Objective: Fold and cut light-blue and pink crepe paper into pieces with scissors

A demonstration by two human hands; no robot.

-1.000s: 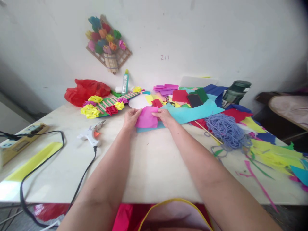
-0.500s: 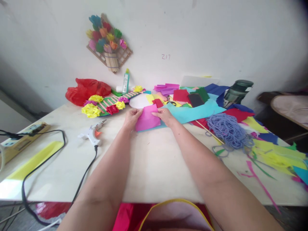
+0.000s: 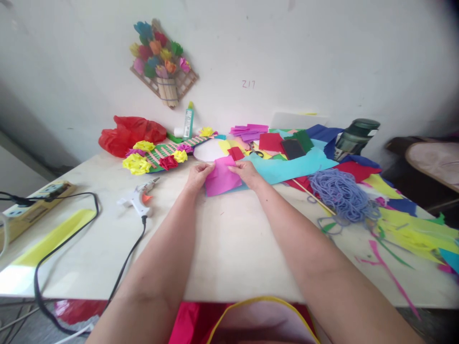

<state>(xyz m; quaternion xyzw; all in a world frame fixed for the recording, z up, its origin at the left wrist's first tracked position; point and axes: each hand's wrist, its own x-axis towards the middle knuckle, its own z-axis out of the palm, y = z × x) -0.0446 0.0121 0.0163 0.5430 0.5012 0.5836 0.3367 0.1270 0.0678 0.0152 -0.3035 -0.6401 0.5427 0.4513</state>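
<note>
Between my hands is a square of pink crepe paper [image 3: 223,179], its lower edge hanging a little askew. My left hand [image 3: 199,176] pinches its upper left part between thumb and fingers. At the upper right, my right hand [image 3: 247,173] grips it in the same way. A long light-blue paper strip [image 3: 287,165] lies behind and partly under the pink square. Just beyond sit a small red paper piece [image 3: 235,153] and dark-handled scissors [image 3: 256,153], partly covered by other paper. To the left lies a green striped craft piece [image 3: 165,152] with paper flowers on it.
A white glue gun [image 3: 138,200] with a black cord lies left of my arm, near a power strip [image 3: 36,205]. A glue bottle [image 3: 188,122] stands at the wall. Tangled blue yarn [image 3: 340,196], yellow paper [image 3: 412,229] and a dark bottle [image 3: 356,138] are on the right.
The pink paper has tilted slightly, its lower right corner lifting, and its upper edge now looks bunched between my fingers. Both hands keep hold of it.
</note>
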